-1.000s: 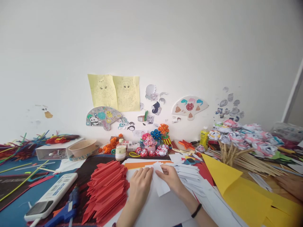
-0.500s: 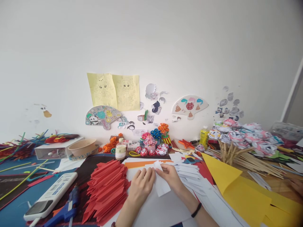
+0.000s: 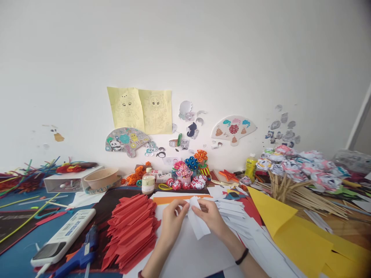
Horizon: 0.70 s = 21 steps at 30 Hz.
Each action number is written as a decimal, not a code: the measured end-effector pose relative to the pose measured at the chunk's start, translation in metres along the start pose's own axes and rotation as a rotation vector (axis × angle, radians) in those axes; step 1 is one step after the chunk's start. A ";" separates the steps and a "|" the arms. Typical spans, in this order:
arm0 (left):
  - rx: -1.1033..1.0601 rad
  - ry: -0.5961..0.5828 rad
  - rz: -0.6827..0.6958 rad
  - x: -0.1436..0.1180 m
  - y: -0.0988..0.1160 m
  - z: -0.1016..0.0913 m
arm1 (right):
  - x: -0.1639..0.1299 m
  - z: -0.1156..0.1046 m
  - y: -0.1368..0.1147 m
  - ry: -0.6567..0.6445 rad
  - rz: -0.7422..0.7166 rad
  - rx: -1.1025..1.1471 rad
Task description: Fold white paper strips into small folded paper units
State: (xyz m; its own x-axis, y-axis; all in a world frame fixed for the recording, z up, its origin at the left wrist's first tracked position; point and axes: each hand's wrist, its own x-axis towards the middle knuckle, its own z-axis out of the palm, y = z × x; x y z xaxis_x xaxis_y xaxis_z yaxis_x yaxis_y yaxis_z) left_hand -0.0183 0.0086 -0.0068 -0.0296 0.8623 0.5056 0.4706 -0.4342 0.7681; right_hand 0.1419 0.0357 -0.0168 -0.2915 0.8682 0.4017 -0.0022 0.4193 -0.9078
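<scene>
A creased white paper strip point(image 3: 198, 227) hangs slantwise between my hands, over a white sheet point(image 3: 188, 256) on the table. My left hand point(image 3: 174, 216) pinches its upper left edge with thumb and fingertips. At the upper right edge, my right hand point(image 3: 210, 216) grips it between thumb and curled fingers. Left of my hands lies a stack of folded red paper pieces point(image 3: 130, 231). Folded white strips point(image 3: 232, 214) are piled right of my right hand.
A blue glue gun point(image 3: 84, 251) and a white power strip point(image 3: 63, 235) lie at left. Behind stand a small bottle point(image 3: 148, 182) and beaded flowers point(image 3: 183, 170). Yellow paper point(image 3: 301, 239), wooden sticks point(image 3: 313, 199) and crumpled paper flowers point(image 3: 298, 168) occupy the right.
My left hand has turned so that its thumb now shows, pinching the strip's edge. The right hand stays on the strip, with its fingers shifted slightly.
</scene>
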 end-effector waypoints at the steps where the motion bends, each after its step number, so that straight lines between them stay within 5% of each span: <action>1: -0.032 -0.012 -0.011 0.001 -0.002 0.000 | 0.000 0.000 0.000 0.006 -0.001 -0.021; 10: -0.179 -0.011 -0.050 0.004 -0.010 0.002 | 0.000 -0.002 -0.004 -0.136 0.079 0.103; 21: -0.119 -0.099 0.000 0.005 -0.008 -0.007 | -0.002 -0.007 -0.005 -0.158 0.130 0.167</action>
State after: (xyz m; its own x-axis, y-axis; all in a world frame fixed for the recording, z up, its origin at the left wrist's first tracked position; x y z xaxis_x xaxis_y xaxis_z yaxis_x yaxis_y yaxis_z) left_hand -0.0280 0.0146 -0.0079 0.0600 0.8812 0.4688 0.3629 -0.4568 0.8122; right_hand 0.1492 0.0340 -0.0119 -0.4457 0.8540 0.2682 -0.1085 0.2459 -0.9632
